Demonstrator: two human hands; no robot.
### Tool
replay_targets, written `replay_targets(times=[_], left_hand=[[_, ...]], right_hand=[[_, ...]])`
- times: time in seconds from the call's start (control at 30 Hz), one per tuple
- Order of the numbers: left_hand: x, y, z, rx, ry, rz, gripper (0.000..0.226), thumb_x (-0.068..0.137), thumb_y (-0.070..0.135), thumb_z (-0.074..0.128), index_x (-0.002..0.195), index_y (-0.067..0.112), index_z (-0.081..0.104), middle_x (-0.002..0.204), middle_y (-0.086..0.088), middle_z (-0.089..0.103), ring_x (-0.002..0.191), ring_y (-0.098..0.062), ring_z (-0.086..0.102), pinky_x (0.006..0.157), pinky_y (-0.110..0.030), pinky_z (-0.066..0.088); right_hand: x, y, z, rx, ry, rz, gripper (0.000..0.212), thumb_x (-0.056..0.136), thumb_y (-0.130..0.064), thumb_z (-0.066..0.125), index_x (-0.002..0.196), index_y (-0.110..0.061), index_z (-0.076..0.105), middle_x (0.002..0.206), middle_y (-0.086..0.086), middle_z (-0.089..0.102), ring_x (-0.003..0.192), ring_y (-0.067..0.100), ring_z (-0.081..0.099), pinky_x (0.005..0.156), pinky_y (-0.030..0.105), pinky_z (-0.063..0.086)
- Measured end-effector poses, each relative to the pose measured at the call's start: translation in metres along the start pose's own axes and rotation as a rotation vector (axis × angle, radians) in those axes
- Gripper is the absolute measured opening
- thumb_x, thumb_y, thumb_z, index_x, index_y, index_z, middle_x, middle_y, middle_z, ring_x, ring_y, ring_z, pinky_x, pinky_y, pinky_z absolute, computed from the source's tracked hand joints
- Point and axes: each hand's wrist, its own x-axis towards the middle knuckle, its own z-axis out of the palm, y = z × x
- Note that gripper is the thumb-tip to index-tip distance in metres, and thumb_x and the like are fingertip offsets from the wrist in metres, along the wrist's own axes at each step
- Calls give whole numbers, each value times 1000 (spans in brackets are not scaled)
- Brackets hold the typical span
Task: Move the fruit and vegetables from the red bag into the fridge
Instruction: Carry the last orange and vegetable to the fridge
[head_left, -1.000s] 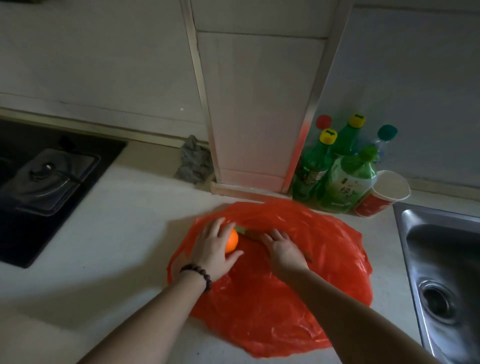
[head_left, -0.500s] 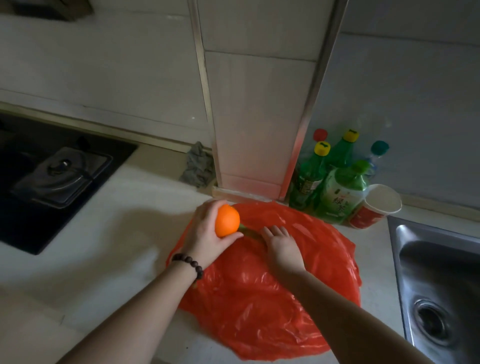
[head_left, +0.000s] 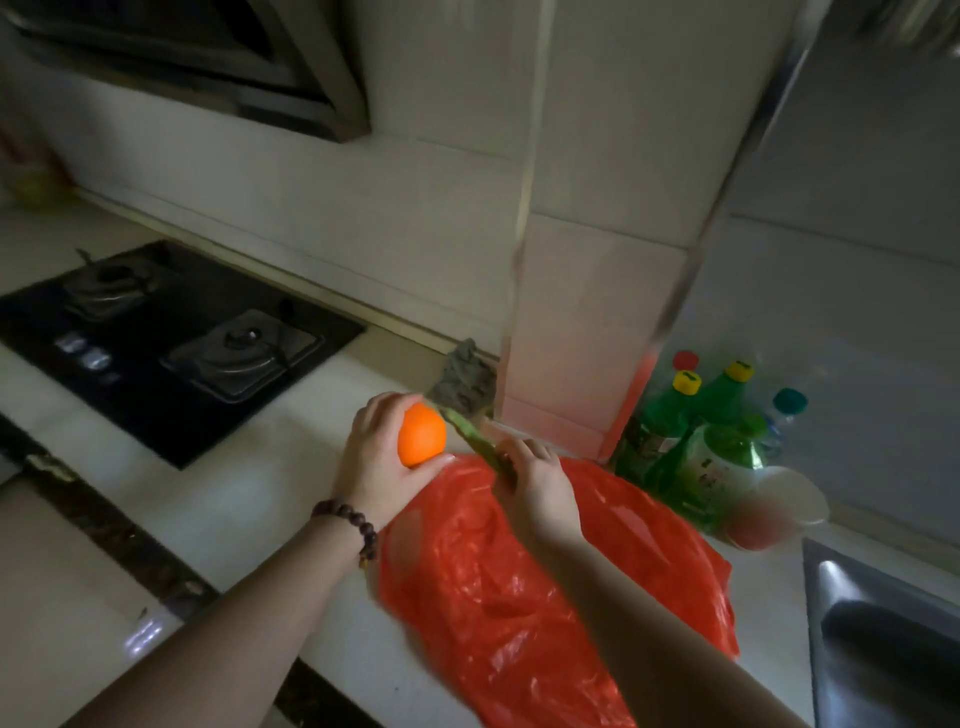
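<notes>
A red plastic bag (head_left: 519, 587) lies crumpled on the white counter. My left hand (head_left: 379, 462), with a bead bracelet at the wrist, is closed around an orange (head_left: 422, 435) and holds it above the bag's far left edge. My right hand (head_left: 540, 483) grips a long green vegetable (head_left: 470, 434) by its lower end; the stalk points up and left, just behind the orange. No fridge is in view.
A black gas hob (head_left: 171, 343) is set into the counter at left, with a range hood (head_left: 208, 57) above. A grey rag (head_left: 465, 382) lies by the tiled pillar. Green bottles (head_left: 691, 441) and a paper cup (head_left: 779, 512) stand right of the bag, beside the steel sink (head_left: 883, 634).
My left hand lifted the orange off the bag. My right hand closed on the green vegetable and raised it. The view swung up and left, showing more hob and the hood.
</notes>
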Motion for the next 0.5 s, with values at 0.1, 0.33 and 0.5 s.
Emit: replay_targets(times=[0.1, 0.33, 0.5], left_hand=[[-11, -17, -43, 21, 33, -88, 73, 64, 40, 82, 127, 26, 46, 131, 0, 42, 116, -20, 44, 88, -38, 47], [-66, -78, -169, 112, 143, -279, 77, 67, 45, 78, 131, 30, 38, 139, 0, 34, 120, -24, 44, 89, -40, 48], [-129, -134, -285, 174, 305, -336, 77, 67, 46, 78, 132, 28, 39, 134, 1, 39, 118, -21, 42, 94, -41, 46]], right_hand=[[6, -43, 11, 33, -4, -96, 31, 85, -10, 56, 115, -15, 59, 114, 4, 59, 108, 23, 49, 84, 31, 42], [-4, -180, 69, 53, -90, -348, 30, 89, -15, 55, 120, -19, 56, 112, 0, 57, 105, 17, 49, 91, 31, 45], [-33, -302, 131, 81, -153, -505, 30, 91, -18, 53, 120, -22, 56, 113, -1, 57, 106, 17, 48, 92, 32, 46]])
